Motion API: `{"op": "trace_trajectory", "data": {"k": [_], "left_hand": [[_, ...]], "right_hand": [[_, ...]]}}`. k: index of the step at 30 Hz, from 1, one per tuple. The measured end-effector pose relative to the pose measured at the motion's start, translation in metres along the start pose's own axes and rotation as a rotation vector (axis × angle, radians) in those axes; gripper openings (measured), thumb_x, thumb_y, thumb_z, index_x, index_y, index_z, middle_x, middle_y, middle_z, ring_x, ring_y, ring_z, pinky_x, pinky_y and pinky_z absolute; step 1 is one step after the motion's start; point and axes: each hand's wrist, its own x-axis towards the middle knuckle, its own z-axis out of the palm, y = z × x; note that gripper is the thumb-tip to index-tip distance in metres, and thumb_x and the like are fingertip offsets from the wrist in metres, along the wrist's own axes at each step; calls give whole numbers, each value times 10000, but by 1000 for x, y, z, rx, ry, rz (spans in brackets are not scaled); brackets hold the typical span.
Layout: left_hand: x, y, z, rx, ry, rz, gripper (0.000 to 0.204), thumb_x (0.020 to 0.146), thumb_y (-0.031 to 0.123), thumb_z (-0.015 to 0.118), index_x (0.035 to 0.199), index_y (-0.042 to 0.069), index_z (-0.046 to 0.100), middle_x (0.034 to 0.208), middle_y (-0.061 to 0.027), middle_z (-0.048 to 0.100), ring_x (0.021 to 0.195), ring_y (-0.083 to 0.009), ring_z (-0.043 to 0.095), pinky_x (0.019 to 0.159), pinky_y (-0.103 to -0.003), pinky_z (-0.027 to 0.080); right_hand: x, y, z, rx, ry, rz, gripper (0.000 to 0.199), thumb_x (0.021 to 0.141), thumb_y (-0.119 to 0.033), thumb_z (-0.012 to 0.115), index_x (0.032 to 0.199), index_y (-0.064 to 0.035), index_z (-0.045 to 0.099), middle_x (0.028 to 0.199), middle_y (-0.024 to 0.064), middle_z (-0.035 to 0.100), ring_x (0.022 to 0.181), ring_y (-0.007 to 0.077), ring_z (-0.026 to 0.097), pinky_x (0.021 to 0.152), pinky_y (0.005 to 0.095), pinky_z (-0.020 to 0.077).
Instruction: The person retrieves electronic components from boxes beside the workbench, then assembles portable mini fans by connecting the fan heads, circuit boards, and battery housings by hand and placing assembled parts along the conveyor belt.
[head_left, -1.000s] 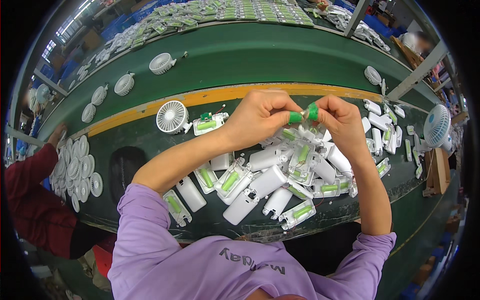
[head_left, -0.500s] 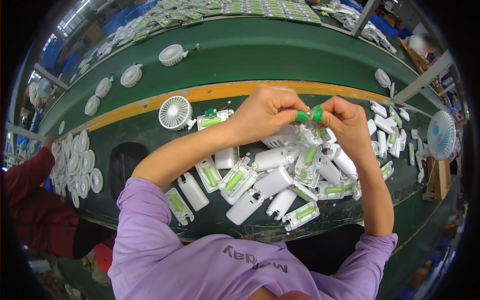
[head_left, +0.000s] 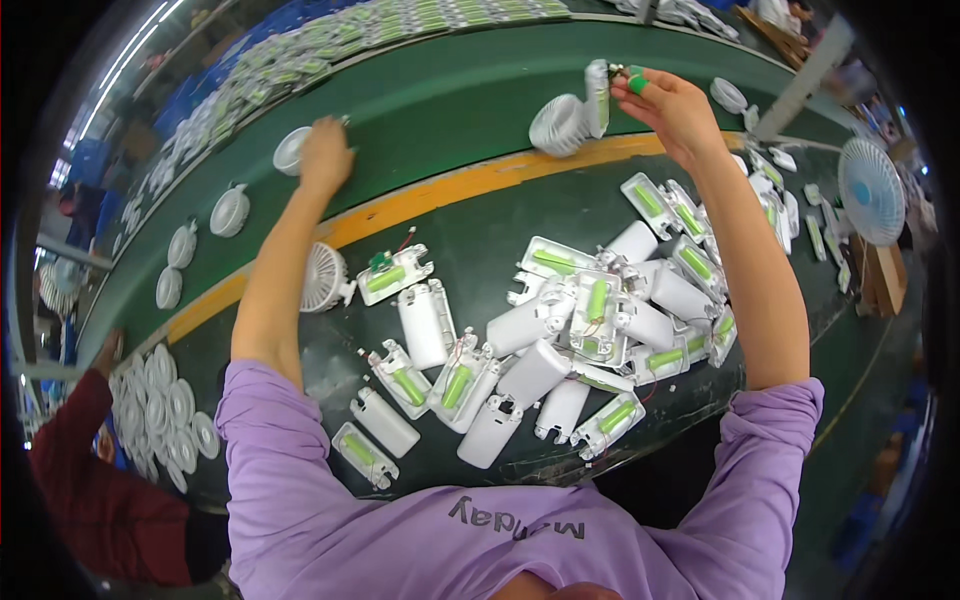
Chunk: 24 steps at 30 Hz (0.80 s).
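My left hand (head_left: 325, 150) reaches far out onto the green belt (head_left: 450, 110) and closes over the edge of a round white fan head (head_left: 290, 152). My right hand (head_left: 668, 105), with green finger covers, holds a small white hand fan (head_left: 575, 115) by its handle above the yellow stripe (head_left: 450, 190). Between my arms lies a pile of white handle shells with green batteries (head_left: 590, 310). Another small white fan (head_left: 322, 278) lies beside my left forearm.
More round white fan heads (head_left: 230, 210) ride the belt at the left. A stack of white grilles (head_left: 160, 410) sits by another person's red sleeve (head_left: 80, 470). A standing white fan (head_left: 868, 190) is at the right, and rows of parts (head_left: 400, 25) fill the far table.
Both hands were together over the pile, pinching a small part. Now the left hand has stretched out to the belt and the right hand has risen with a white fan.
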Motion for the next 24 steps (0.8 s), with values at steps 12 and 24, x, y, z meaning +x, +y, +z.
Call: {"op": "trace_trajectory", "data": {"k": [12, 24], "left_hand": [[-6, 7, -24, 49, -83, -90, 174, 716, 192, 569, 844, 139, 673, 783, -112, 625, 901, -294, 525, 724, -452, 432], [-46, 80, -35, -649, 62, 137, 195, 686, 93, 545, 862, 88, 627, 788, -115, 619, 822, -296, 566, 724, -404, 420]], "right_hand": [[-82, 29, -76, -1374, -103, -31, 294, 714, -161, 530, 943, 8, 606, 842, 223, 602, 795, 357, 585, 733, 372, 457], [-107, 30, -51, -1168, 19, -180, 183, 769, -66, 543, 918, 29, 590, 793, 131, 612, 699, 200, 571, 641, 286, 436]]}}
